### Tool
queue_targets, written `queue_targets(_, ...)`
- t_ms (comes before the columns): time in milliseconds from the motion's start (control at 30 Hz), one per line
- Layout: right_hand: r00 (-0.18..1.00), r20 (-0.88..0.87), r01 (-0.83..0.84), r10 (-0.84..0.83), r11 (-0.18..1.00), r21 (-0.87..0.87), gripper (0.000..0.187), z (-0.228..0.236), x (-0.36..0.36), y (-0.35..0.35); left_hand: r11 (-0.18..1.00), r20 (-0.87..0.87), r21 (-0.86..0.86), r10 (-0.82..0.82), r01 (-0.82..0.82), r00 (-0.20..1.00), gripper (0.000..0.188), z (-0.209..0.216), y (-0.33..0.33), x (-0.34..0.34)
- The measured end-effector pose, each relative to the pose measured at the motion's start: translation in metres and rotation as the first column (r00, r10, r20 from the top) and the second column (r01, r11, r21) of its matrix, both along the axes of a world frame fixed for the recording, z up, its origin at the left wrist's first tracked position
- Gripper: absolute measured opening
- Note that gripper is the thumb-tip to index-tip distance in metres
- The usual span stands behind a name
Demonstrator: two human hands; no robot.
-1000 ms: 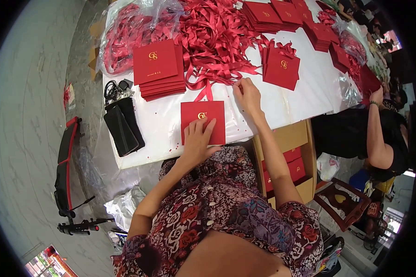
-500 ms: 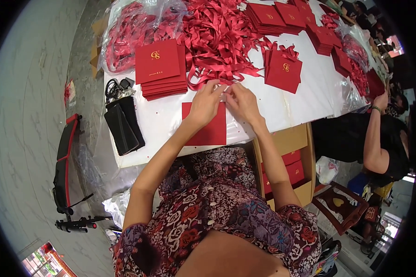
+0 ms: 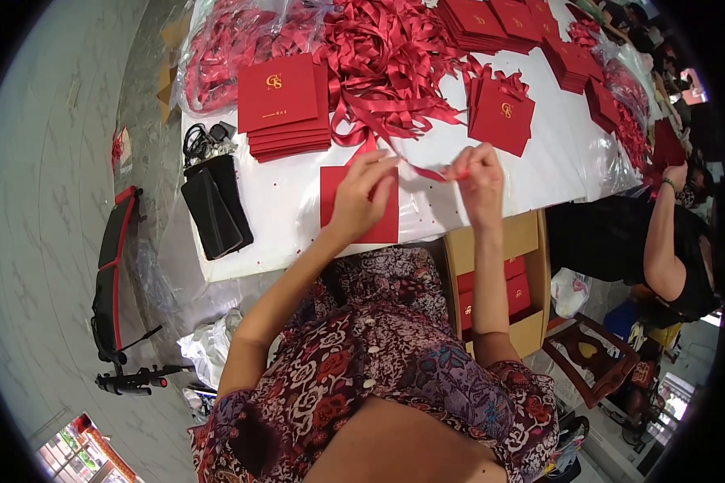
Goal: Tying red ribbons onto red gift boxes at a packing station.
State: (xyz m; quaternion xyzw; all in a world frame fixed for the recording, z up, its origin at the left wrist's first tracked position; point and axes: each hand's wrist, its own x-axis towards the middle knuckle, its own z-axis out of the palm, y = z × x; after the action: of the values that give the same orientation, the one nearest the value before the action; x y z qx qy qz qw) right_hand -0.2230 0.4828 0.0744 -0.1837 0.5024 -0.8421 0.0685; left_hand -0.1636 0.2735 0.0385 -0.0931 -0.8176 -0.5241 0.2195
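A flat, plain red square [image 3: 383, 229], like a card or envelope, lies at the table's near edge. My left hand [image 3: 358, 201] is over it, fingertips closed at one end of a narrow red ribbon [image 3: 424, 171]. To its right, my right hand [image 3: 483, 181] is raised with curled fingers, gripping the other part of that ribbon. Between the two hands the ribbon runs fairly taut. Just beyond my fingers spreads a big heap of loose red ribbons [image 3: 387, 64].
Stacked red envelopes [image 3: 278, 97] with gold print stand left of the heap. Red envelopes with ribbons [image 3: 501, 121] lie to the right. Black pouches [image 3: 215, 211] and cables [image 3: 201, 143] sit at the left edge. An open carton [image 3: 524, 326] stands below the table. A co-worker's arm [image 3: 662, 233] is at right.
My right hand has moved away to the right, drawing the ribbon out between both hands. My left hand has stayed over the red square.
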Motion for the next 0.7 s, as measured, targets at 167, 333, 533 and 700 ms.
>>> queue_targets(167,0.896,0.119,-0.368,0.427,0.866,-0.339,0.005,0.023,0.005,0.033,0.931,0.017,-0.36,0.078,-0.067,0.997,0.037,-0.018,-0.034,0.004)
queue_targets(333,0.981,0.119,-0.195,0.155,0.787,0.585,0.017,-0.005,0.01,-0.006,0.839,0.054,-0.539,0.116,-0.069,0.992,0.046,-0.022,-0.036,0.006)
queue_targets(533,0.996,-0.086,0.084,-0.025,0.59,0.803,0.015,-0.055,0.021,-0.057,0.854,0.074,-0.517,0.121,-0.066,0.99,0.041,-0.015,-0.03,0.001)
queue_targets(700,0.99,-0.141,0.129,-0.024,0.577,0.806,0.013,-0.052,0.026,-0.067,0.909,0.193,-0.415,0.055,0.03,0.98,0.03,-0.021,-0.028,0.0)
